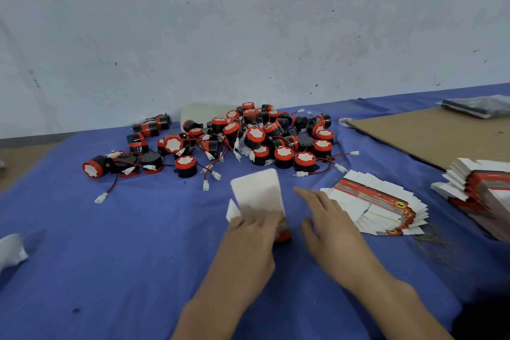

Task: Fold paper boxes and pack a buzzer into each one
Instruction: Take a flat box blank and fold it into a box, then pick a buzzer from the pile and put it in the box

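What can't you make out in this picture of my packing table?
Head view only:
Paper box: lower end hidden by left hand.
Near stack of flat boxes: print too small, blurred.
Far stack: cut off by right edge.
White object: cut off by left edge.

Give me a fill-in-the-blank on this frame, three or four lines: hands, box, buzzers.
1. Everything lies on a ____ cloth.
2. The left hand grips the paper box; the right hand holds ____.
3. The fanned flat boxes lie to the ____ of the right hand.
4. The buzzers have wires ending in ____ connectors.
Missing words: blue; nothing; right; white.
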Motion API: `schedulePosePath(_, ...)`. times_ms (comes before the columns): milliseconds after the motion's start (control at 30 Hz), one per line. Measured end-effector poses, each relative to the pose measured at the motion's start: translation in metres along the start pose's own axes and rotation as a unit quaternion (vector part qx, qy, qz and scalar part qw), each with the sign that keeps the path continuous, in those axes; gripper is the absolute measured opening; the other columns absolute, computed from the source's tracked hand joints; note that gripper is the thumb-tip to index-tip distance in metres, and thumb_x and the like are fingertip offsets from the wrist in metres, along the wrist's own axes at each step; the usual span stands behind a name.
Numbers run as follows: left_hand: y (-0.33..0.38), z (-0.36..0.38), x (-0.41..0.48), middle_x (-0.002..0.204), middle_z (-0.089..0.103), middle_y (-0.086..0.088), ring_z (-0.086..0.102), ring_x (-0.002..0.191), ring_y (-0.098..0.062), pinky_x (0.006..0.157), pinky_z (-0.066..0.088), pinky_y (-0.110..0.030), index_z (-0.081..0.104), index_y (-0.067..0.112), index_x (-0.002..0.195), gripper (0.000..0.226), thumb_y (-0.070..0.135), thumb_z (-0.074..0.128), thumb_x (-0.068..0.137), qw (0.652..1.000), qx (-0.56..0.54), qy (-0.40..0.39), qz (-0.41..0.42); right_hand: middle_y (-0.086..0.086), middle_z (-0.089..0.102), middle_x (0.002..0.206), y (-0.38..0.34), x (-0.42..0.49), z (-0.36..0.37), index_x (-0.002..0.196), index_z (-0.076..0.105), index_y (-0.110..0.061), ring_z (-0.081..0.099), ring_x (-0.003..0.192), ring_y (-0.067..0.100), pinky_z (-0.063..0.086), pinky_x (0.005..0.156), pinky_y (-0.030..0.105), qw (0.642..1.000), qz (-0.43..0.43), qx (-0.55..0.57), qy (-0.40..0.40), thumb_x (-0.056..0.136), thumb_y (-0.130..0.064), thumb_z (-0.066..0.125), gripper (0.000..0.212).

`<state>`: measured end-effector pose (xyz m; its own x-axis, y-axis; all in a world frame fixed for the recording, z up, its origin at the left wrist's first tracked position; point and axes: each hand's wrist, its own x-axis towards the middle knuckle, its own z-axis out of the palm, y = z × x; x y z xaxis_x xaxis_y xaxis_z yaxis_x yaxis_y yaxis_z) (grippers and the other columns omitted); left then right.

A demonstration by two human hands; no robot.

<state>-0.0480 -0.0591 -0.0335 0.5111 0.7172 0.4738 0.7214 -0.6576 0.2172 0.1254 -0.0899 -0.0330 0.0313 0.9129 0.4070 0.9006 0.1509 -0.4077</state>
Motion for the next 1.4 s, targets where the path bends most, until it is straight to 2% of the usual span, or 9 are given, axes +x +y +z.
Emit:
schedulePosePath(100,0.005,0.003,0.003,0.107,0.064,0.008,0.053,0.105,-0.017,0.093,0.029,-0.021,0.059,0.024,0.115,0.038,0.008,0.045,0.084,0.995,0.052,-0.014,0.081,-0.007,0.046,0.145,0.0,0.004,0.005,0.157,0.022,-0.029,0.043,0.126,0.013,0.037,0.097,0.022,0.994,0.064,0.093,0.004,0.1,-0.014,0.049,0.064)
schedulePosePath(333,0.007,-0.009,0.004,0.127,0.056,0.014,0.048,0.124,-0.004,0.103,0.034,-0.011,0.06,0.023,0.126,0.031,0.027,0.042,0.101,0.98,-0.14,0.124,0.071,-0.001,0.043,0.151,0.002,0.018,0.005,0.157,0.02,-0.025,0.045,0.133,0.019,0.037,0.099,0.027,0.98,0.136,0.148,-0.012,0.1,-0.005,0.044,0.066)
schedulePosePath(533,-0.068,-0.02,0.035,0.118,0.062,0.017,0.056,0.102,0.003,0.083,0.045,-0.015,0.057,0.043,0.111,0.027,0.019,0.049,0.101,0.909,-0.278,0.207,-0.233,-0.001,0.053,0.141,0.008,0.028,0.004,0.155,0.025,-0.026,0.056,0.109,0.019,0.045,0.087,0.032,0.968,0.165,0.19,0.009,0.101,-0.008,0.042,0.059)
schedulePosePath(700,-0.152,-0.002,0.082,0.088,0.056,0.003,0.057,0.084,-0.021,0.063,0.04,-0.028,0.046,0.007,0.138,0.039,0.008,0.046,0.1,0.929,-0.149,0.089,-0.328,-0.005,0.054,0.14,0.011,0.036,0.01,0.157,0.023,-0.027,0.051,0.088,0.015,0.043,0.076,0.031,0.951,0.179,0.251,0.031,0.102,-0.012,0.043,0.06)
schedulePosePath(833,-0.198,0.006,0.111,0.143,0.045,-0.025,0.047,0.126,-0.043,0.097,0.044,-0.049,0.032,0.0,0.147,0.055,0.017,0.054,0.1,0.917,-0.09,0.014,-0.388,-0.005,0.055,0.139,0.017,0.04,0.011,0.156,0.023,-0.026,0.05,0.077,0.006,0.039,0.063,0.017,0.946,0.186,0.264,0.036,0.101,-0.006,0.045,0.063)
schedulePosePath(967,-0.209,0.014,0.13,0.145,0.044,-0.026,0.048,0.126,-0.044,0.102,0.044,-0.054,0.029,-0.001,0.148,0.068,0.032,0.061,0.097,0.905,-0.054,-0.038,-0.419,-0.005,0.055,0.138,0.023,0.042,0.009,0.157,0.021,-0.03,0.052,0.081,0.012,0.04,0.066,0.024,0.939,0.192,0.282,0.05,0.102,-0.01,0.044,0.062)
schedulePosePath(1200,-0.195,0.005,0.122,0.103,0.061,-0.032,0.058,0.076,-0.034,0.068,0.056,-0.048,0.059,-0.006,0.1,0.027,0.018,0.068,0.092,0.881,-0.191,0.164,-0.402,-0.016,0.054,0.12,0.029,0.044,0.001,0.156,0.02,-0.033,0.049,0.059,0.007,0.039,0.054,0.027,0.93,0.2,0.3,0.073,0.101,-0.01,0.044,0.064)
schedulePosePath(1300,-0.177,-0.022,0.117,0.122,0.057,-0.027,0.061,0.104,-0.042,0.094,0.053,-0.055,0.051,-0.002,0.123,0.046,0.024,0.07,0.091,0.849,-0.269,0.254,-0.378,-0.022,0.054,0.107,0.026,0.043,-0.003,0.156,0.023,-0.032,0.053,0.052,0.008,0.042,0.049,0.028,0.93,0.199,0.298,0.084,0.1,-0.01,0.044,0.064)
schedulePosePath(1400,-0.144,-0.049,0.104,0.11,0.059,0.008,0.061,0.1,-0.006,0.098,0.051,-0.037,0.045,0.016,0.125,0.044,0.024,0.07,0.09,0.836,-0.296,0.339,-0.315,-0.019,0.056,0.094,0.02,0.04,-0.008,0.154,0.027,-0.034,0.049,0.048,0.009,0.044,0.05,0.035,0.93,0.191,0.3,0.094,0.099,-0.01,0.044,0.062)
